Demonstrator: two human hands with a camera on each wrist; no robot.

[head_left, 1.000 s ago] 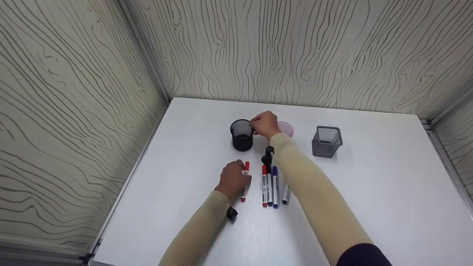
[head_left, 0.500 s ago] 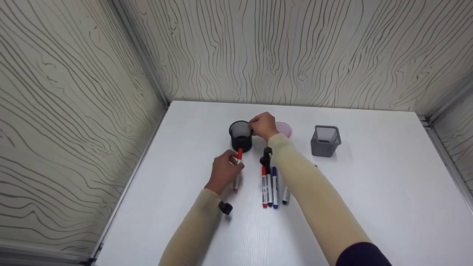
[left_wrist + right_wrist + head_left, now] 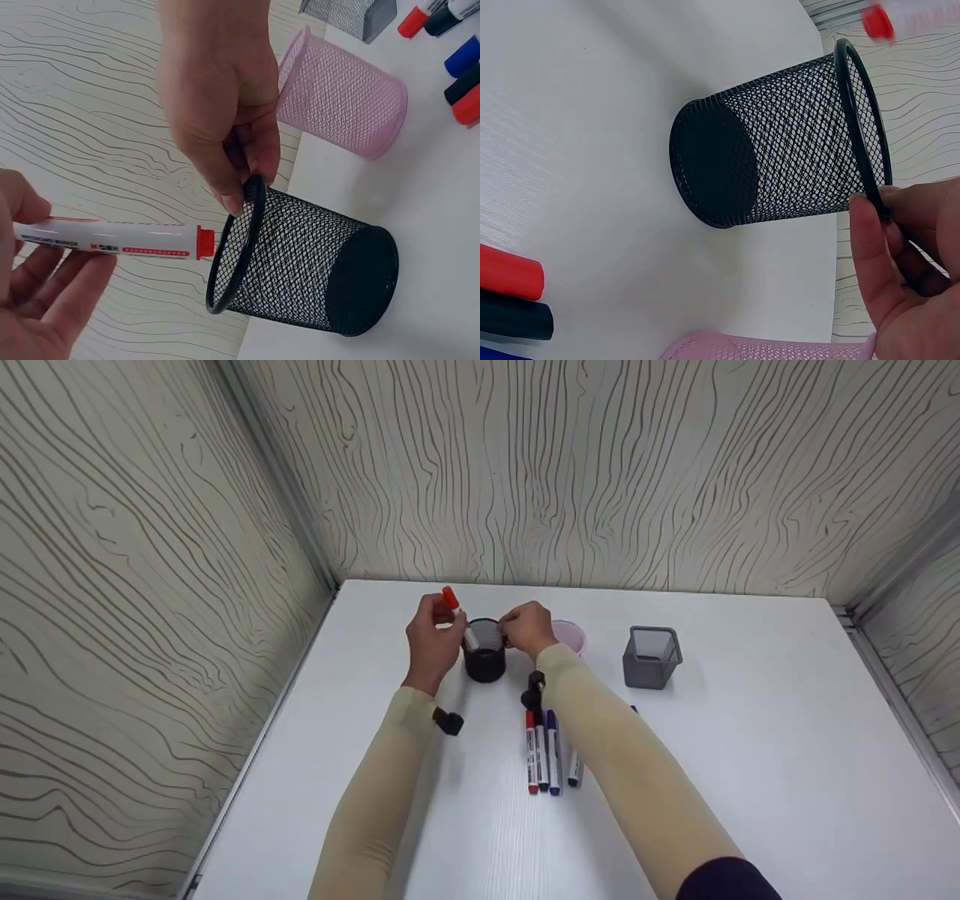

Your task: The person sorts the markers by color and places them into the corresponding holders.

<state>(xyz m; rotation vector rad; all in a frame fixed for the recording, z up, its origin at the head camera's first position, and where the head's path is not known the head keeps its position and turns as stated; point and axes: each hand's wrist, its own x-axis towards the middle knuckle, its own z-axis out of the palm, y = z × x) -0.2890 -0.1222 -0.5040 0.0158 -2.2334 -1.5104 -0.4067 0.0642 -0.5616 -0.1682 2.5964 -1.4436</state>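
Note:
A black mesh pen cup (image 3: 484,664) stands upright towards the back of the white table. My right hand (image 3: 528,628) pinches its rim between thumb and fingers, clearly seen in the right wrist view. My left hand (image 3: 433,639) grips a red marker (image 3: 135,238), tilted, with the red cap up and the lower end at the cup's mouth. In the left wrist view the marker's red tail end lies just at the rim, and the mesh cup (image 3: 300,262) shows through beside it.
A pink mesh cup (image 3: 570,636) stands right of the black one, partly behind my right hand. Further right is a grey square mesh holder (image 3: 651,658). Several markers (image 3: 553,754) in red, black and blue lie in front, some partly covered by my right arm.
My left hand has lifted the red marker off the table and carried it up and forward to the black cup's mouth. My right hand keeps its hold on the rim.

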